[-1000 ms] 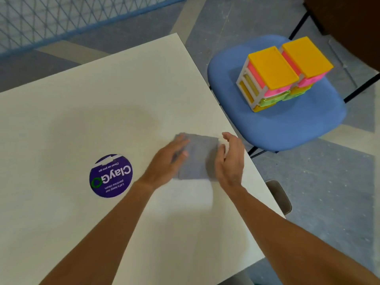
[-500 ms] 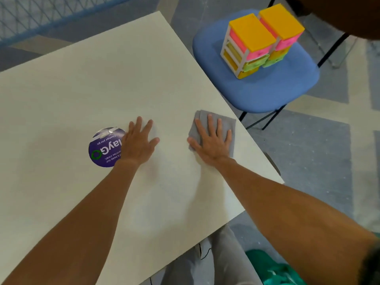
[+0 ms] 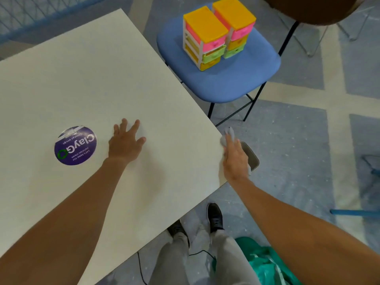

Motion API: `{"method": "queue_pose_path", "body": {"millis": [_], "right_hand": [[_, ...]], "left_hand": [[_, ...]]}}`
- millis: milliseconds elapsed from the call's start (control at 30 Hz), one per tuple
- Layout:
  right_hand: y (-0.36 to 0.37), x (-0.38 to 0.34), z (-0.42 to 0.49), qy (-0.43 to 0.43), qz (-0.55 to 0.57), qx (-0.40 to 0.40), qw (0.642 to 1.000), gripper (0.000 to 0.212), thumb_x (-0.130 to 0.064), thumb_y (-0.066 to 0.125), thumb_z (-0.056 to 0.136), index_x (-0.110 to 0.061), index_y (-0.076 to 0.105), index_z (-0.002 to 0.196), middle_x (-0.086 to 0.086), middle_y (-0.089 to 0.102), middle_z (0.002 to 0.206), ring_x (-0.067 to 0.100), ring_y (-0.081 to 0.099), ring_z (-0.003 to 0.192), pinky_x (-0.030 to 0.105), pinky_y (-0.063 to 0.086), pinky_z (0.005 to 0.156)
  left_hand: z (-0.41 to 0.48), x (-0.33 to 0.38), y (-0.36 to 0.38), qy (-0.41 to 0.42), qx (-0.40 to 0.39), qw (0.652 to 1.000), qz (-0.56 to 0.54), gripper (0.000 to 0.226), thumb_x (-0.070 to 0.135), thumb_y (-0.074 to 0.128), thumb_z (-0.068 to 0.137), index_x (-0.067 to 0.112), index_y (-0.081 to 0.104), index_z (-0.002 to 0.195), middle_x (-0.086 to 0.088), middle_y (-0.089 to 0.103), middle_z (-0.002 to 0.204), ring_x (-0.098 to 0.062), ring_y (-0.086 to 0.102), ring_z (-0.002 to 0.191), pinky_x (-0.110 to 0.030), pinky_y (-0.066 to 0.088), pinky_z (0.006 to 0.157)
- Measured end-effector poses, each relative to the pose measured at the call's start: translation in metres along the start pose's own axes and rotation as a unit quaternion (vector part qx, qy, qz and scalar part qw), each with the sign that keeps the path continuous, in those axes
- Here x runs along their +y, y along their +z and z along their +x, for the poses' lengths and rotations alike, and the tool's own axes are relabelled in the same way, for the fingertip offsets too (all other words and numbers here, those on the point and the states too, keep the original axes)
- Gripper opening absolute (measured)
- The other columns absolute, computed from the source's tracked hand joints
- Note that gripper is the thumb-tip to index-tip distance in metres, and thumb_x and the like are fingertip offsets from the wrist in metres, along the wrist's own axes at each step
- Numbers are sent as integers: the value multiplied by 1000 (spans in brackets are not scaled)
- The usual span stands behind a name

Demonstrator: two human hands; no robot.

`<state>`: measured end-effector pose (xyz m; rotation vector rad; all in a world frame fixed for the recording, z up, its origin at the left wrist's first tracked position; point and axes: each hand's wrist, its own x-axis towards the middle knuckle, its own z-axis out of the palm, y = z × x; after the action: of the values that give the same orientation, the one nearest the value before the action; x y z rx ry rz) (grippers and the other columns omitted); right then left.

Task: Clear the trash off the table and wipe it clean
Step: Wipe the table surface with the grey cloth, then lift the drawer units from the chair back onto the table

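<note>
Nearest are the person's own legs in grey trousers and dark shoes (image 3: 214,218), with a green plastic bag (image 3: 265,264) just right of them. Above them the pale table (image 3: 82,79) runs away to the far left. The left hand (image 3: 126,142) lies flat on the top, fingers straight and spread, holding nothing, just right of a round purple sticker (image 3: 75,145). The right hand (image 3: 234,159) is at the table's right edge, fingers laid out fairly straight (somewhat blurred) on the grey cloth (image 3: 228,134), which pokes out past the fingertips at that edge. Farther right, a blue chair (image 3: 218,85) carries two small, colourful drawer units (image 3: 205,40) side by side.
</note>
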<state>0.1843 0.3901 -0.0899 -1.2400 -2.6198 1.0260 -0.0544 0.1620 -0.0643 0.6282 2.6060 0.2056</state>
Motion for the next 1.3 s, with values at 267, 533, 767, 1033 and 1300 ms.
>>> {"method": "queue_pose_path", "body": {"millis": [267, 533, 767, 1033, 1300], "right_hand": [[-67, 85, 1, 258, 53, 41, 964, 36, -24, 30, 106, -9, 49, 133, 20, 56, 131, 39, 51, 121, 45, 40, 101], [-100, 65, 39, 156, 100, 86, 979, 29, -22, 45, 101, -11, 58, 125, 13, 62, 116, 23, 55, 99, 36, 44, 86], [-102, 3, 37, 112, 292, 19, 950, 40, -26, 67, 91, -21, 46, 125, 4, 59, 111, 17, 62, 94, 34, 57, 80], [-70, -79, 9, 21, 357, -179, 917, 29, -37, 64, 92, -9, 61, 90, 9, 65, 86, 18, 62, 79, 34, 52, 66], [-24, -127, -32, 27, 358, -290, 887, 40, -50, 62, 91, -13, 57, 78, 7, 57, 77, 19, 53, 71, 33, 44, 64]], "left_hand": [[-28, 67, 32, 43, 63, 985, -156, 40, 22, 56, 97, 19, 56, 137, -5, 41, 152, -23, 37, 140, -39, 29, 115], [-82, 117, 45, 11, 100, 928, -359, 17, 14, 67, 88, 8, 67, 72, -13, 65, 65, -8, 56, 54, -25, 43, 60], [-108, 118, 44, -32, 81, 897, -433, 11, 6, 61, 83, 14, 67, 87, -1, 72, 90, -12, 66, 79, -18, 49, 72], [-128, 99, 5, -111, -31, 731, -673, 39, 46, 54, 96, 16, 61, 119, -5, 70, 114, -21, 68, 105, -32, 52, 87], [-142, 40, -4, -88, -111, 743, -654, 34, 31, 63, 94, 18, 61, 126, 1, 69, 113, -14, 63, 100, -31, 47, 86]]}}
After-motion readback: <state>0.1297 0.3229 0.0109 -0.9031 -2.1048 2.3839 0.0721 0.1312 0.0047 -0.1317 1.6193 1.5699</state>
